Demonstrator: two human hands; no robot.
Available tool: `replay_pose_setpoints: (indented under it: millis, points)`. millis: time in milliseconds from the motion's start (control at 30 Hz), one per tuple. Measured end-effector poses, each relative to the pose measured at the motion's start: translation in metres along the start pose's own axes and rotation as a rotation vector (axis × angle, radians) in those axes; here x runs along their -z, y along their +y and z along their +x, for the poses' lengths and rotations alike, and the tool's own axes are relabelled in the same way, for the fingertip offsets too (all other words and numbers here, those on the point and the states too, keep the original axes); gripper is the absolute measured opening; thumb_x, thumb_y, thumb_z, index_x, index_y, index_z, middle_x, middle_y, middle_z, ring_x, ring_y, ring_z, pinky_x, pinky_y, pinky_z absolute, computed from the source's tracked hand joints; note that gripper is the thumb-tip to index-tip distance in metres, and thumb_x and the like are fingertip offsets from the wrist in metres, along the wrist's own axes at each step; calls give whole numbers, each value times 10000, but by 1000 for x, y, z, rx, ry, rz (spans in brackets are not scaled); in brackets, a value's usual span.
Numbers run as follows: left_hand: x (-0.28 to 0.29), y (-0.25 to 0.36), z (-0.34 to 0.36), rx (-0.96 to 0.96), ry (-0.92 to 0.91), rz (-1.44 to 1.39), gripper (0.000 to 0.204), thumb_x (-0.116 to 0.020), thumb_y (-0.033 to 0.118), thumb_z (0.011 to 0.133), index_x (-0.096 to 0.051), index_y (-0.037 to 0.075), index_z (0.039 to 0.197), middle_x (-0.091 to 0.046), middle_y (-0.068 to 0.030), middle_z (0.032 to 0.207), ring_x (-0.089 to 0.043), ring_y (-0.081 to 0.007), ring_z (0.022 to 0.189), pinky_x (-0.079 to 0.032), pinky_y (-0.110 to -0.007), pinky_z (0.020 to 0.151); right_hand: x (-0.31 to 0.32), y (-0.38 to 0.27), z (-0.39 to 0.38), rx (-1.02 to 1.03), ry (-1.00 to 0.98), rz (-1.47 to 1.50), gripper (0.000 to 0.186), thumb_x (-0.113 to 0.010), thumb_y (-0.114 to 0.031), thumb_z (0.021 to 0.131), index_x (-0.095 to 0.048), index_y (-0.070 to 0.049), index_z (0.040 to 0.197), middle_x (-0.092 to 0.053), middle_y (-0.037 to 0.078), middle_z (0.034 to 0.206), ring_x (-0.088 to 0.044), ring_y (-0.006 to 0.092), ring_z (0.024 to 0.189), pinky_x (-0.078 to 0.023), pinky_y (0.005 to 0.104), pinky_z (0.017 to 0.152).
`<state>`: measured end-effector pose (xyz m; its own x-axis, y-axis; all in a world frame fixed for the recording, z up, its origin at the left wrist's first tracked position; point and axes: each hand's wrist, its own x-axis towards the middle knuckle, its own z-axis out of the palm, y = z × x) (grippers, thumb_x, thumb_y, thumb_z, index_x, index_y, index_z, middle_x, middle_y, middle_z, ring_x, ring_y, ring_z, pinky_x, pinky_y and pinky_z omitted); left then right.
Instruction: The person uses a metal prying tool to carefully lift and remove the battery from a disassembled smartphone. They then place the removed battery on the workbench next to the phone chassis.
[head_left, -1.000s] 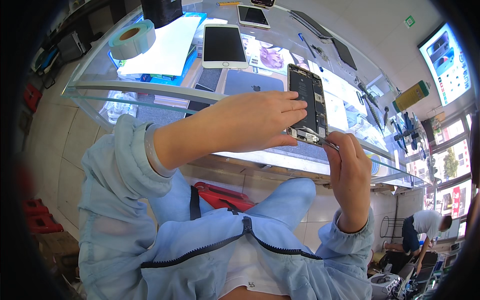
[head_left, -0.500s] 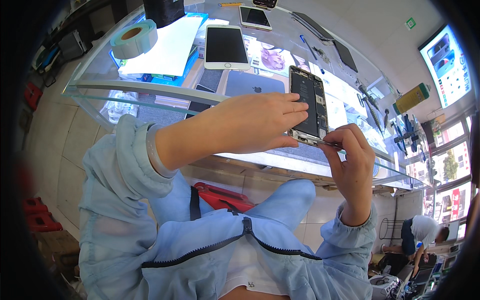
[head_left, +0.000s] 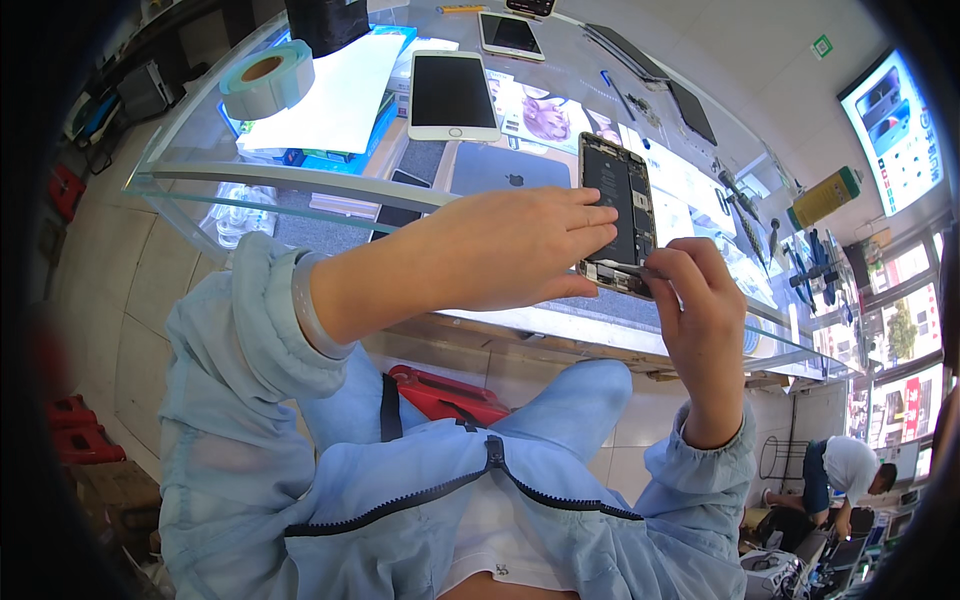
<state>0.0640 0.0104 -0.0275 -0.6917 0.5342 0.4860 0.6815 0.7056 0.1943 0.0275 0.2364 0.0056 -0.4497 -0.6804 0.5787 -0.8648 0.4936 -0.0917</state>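
An opened smartphone (head_left: 622, 232) lies on the glass counter, its black battery and inner parts bare. My left hand (head_left: 530, 235) rests flat across its left side. The fingers stretch over the battery, and the thumb reaches the lower left corner. In my right hand (head_left: 700, 305) a thin silver tool (head_left: 622, 266) is pinched between thumb and fingers. Its tip lies over the phone's lower end, just below the battery; its exact kind is too small to tell.
Beyond my left hand lie a white phone (head_left: 453, 95) and a smaller white one (head_left: 511, 36). A tape roll (head_left: 267, 78) sits on white paper at the left. Tweezers and pliers (head_left: 818, 265) stand at the right near a yellow-green bottle (head_left: 826, 198). Another person (head_left: 842, 470) bends down far right.
My right hand has shifted slightly up and left, moving the tool from the phone's bottom edge inward toward the battery. My left hand has stayed in place.
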Motion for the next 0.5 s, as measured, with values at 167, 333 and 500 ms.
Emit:
replay_pose_setpoints:
  millis: [167,333,500]
  points:
    - [1,1,1,-1,-2,1,534,-650,290,877,-511,-7,1298,-539,-128,1328,-430,-291,1311,-393,-370,1055,4,0,0,-78,-76,8,154,-707,-34,761,-637,-32,899,-579,101,807,-598,256,652,-477,359,571]
    - [5,3,0,11,-17,-10,539,-652,287,877,-506,-4,1306,-537,-128,1329,-430,-290,1311,-392,-373,1055,3,3,1,-8,-45,63,170,-728,-54,752,-655,-30,904,-579,93,777,-600,267,656,-483,359,575]
    - [3,0,0,11,-29,-29,526,-650,233,865,-501,-1,1312,-521,-124,1348,-415,-284,1322,-380,-369,1066,6,0,-3,106,1,86,168,-743,-61,737,-663,-33,881,-599,83,784,-594,253,648,-470,341,555]
